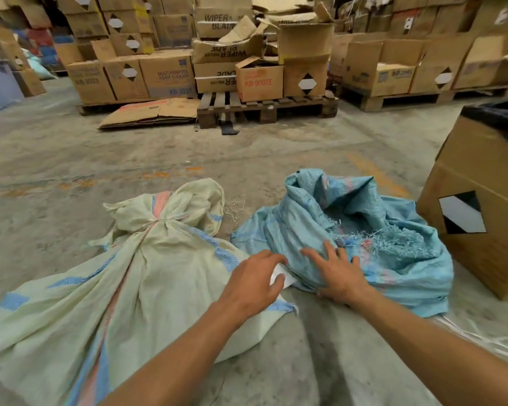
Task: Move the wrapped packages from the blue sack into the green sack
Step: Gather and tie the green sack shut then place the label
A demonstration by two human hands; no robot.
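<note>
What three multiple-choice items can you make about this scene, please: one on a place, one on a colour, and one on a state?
1. Where does the big cardboard box with the diamond label stand?
A. right of the blue sack
B. left of the green sack
C. between the two sacks

2. What colour is the thing that the left hand touches?
A. red
B. white
C. black

3. In what state is the neck of the green sack?
A. tied shut
B. wide open
C. cut off

Answers:
1. A: the box stands at the right edge, beside the blue sack.
2. B: the white package shows under the fingertips, at the blue sack's near edge.
3. A: a cord gathers the neck into a knot, while the right hand rests flat on the crumpled blue sack.
</note>
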